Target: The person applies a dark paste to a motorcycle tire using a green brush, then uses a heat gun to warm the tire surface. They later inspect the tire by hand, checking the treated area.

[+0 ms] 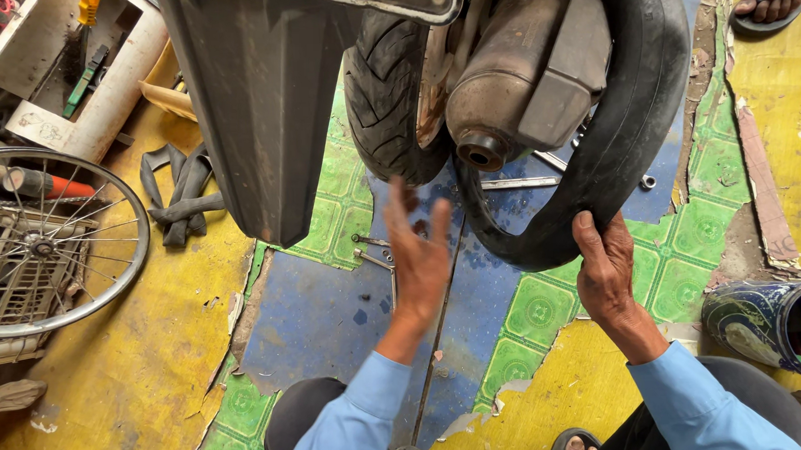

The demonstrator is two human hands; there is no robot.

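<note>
We see the black inner tube [613,153] hanging around the exhaust [502,85] beside the rear tyre [386,91], our right hand [605,274] grasping its lower loop with clenched fingers, our left hand [417,256] released and spread above the patched yellow, green and blue floor [324,318].

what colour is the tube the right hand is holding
Black; the tube held by the right hand shows best in the head view.

Black inner tube [630,125], blue sleeves [363,407] — floor covering [530,309] in yellow, blue and green medallion tiles.
</note>
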